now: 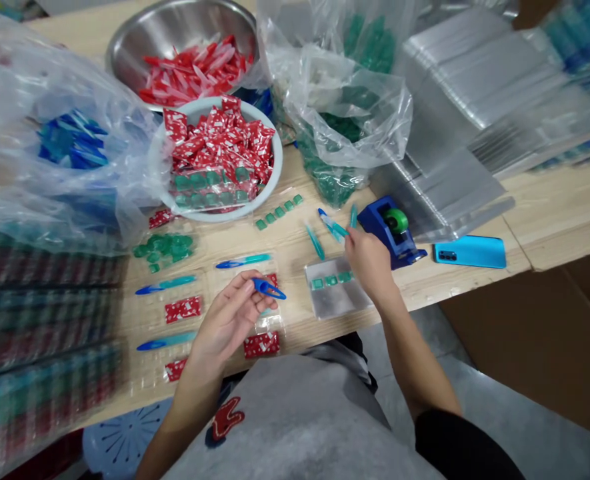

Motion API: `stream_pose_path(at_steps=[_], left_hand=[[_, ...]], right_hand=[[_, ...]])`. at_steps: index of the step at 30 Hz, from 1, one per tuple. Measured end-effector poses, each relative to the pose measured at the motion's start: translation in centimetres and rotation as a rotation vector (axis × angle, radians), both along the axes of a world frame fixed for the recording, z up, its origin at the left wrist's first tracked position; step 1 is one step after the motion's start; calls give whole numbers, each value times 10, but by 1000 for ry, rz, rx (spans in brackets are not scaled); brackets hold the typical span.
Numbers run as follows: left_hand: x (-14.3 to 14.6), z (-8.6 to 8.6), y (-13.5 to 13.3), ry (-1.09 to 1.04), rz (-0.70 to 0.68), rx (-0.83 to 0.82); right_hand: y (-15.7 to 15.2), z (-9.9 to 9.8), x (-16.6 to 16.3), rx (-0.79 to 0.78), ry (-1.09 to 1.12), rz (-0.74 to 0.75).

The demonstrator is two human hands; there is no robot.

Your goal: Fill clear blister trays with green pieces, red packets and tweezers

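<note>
My left hand [232, 313] is above the table's front part, thumb and fingers closed on a blue pointed plastic piece with a long slot [271, 289]. My right hand [368, 259] pinches a slim teal piece at its fingertips, beside a blue-tipped teal stick [331, 224]; whether it grips both I cannot tell. Another teal pointed piece [315, 241] lies just left of it. Below the right hand is a clear bag [342, 303] with a row of green square pieces [331, 281]. Under and beside my left hand lie clear trays with red printed packets [261, 345] and blue-and-teal sticks [243, 261].
A white bowl of red packets [277, 163] and a steel bowl of red pieces [119, 50] stand behind. Plastic bags hold blue [75, 143] and green pieces [332, 177]. A tape dispenser [382, 230], phone [469, 252] and stacked clear sleeves [485, 67] are rightward; filled packs [39, 320] left.
</note>
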State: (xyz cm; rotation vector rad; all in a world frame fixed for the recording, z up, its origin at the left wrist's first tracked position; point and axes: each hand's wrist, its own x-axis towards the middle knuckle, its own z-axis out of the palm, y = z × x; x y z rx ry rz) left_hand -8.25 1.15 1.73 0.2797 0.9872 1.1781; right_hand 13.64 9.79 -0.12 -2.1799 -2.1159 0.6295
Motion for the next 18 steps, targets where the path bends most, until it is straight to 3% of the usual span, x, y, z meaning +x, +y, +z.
stream_pose_path(at_steps=[5, 10, 16, 18], left_hand=[[-2, -1, 1, 33, 16, -4], [-3, -5, 3, 30, 9, -40], [-3, -5, 5, 37, 13, -66], [-2, -4, 7, 34, 4, -59]], right_hand=[[36, -13, -7, -126, -92, -41], [53, -20, -11, -142, -46, -107], [37, -7, 14, -64, 254, -92], [22, 0, 19, -42, 590, -105]])
